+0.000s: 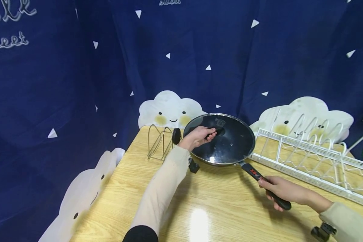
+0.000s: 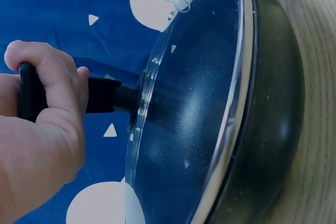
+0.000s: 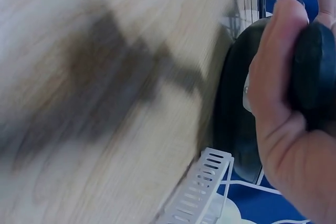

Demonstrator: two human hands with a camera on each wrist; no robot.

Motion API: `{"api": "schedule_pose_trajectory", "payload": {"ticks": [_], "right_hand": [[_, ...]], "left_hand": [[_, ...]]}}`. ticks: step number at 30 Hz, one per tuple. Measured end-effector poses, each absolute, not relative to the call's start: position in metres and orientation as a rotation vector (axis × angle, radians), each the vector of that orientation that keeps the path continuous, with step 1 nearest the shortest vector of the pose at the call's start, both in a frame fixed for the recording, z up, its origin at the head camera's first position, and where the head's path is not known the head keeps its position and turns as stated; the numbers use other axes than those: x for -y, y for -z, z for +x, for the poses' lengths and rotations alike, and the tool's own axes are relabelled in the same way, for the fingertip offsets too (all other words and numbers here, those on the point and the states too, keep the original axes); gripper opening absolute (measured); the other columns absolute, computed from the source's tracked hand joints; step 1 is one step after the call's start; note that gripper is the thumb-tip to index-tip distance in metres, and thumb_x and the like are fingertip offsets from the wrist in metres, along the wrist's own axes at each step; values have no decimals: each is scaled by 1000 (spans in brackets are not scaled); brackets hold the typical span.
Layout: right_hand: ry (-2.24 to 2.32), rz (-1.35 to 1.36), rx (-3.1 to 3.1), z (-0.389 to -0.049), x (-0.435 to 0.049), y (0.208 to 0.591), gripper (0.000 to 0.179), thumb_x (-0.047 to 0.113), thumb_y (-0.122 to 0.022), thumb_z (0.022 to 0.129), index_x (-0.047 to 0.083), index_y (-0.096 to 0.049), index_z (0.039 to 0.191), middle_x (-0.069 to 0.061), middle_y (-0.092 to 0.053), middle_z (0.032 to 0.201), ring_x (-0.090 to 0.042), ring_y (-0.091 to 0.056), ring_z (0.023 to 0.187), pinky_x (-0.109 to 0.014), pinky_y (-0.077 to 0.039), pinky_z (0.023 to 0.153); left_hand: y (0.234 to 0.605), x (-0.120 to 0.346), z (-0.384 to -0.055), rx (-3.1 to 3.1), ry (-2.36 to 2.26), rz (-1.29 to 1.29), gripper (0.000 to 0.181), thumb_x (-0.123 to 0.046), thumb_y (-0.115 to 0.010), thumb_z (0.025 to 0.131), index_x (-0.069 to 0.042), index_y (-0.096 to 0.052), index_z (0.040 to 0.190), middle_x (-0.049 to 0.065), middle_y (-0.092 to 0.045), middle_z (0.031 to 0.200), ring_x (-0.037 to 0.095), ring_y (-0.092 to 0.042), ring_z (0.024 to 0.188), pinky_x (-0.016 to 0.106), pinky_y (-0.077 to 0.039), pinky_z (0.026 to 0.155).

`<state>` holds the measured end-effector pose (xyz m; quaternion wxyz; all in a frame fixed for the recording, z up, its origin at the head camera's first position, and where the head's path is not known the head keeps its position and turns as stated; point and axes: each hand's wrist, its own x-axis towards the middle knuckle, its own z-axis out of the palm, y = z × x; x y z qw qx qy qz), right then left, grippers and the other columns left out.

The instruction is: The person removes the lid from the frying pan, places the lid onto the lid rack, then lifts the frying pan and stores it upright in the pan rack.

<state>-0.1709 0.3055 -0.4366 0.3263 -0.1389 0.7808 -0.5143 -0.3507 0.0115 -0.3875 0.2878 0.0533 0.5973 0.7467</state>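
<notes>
A dark frying pan (image 2: pixel 281 77) wears a see-through glass lid (image 1: pixel 237 143) with a metal rim. My left hand (image 1: pixel 199 137) grips the lid's black knob (image 2: pixel 100 95), fingers curled round it. In the left wrist view the lid's rim lies along the pan's edge. My right hand (image 1: pixel 279 191) holds the pan by its long black handle (image 1: pixel 250 170), which has red lettering. In the right wrist view the handle's rounded end (image 3: pixel 314 72) shows beside the curled fingers, and the dark pan is partly hidden behind the hand.
On the right of the wooden table (image 1: pixel 217 208) stands a long white dish rack (image 1: pixel 293 171) with wavy wire dividers, close to the pan. A small wire rack (image 1: pixel 149 144) is at the back left, beside my left forearm. A dark blue curtain (image 1: pixel 181 40) hangs behind the table.
</notes>
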Motion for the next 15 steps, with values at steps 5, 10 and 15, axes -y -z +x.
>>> {"api": "schedule_pose_trajectory", "payload": {"ticks": [5,10,15], "right_hand": [[1337,-401,-2107,-170,-305,435,35,28,-38,104,-6,-42,103,-19,-56,76,-28,-62,52,-46,-52,47],[1137,-484,-2442,-172,-301,426,27,28,-48,100,1,-51,97,-8,-56,75,-19,-59,60,-33,-50,53],[897,-538,-2754,-177,-298,413,22,26,-54,97,4,-57,100,0,-62,87,-13,-58,77,-30,-47,64]], "left_hand": [[385,-12,-346,-1627,-1994,188,21,-6,-43,101,6,-52,87,1,-50,66,3,-38,47,14,-33,44],[374,-12,-341,-1692,-2005,274,20,-8,-44,101,6,-51,88,0,-49,64,4,-38,47,15,-33,46],[361,-9,-337,-1723,-2042,370,17,-8,-45,100,5,-51,91,0,-48,63,6,-37,48,17,-31,47]]}}
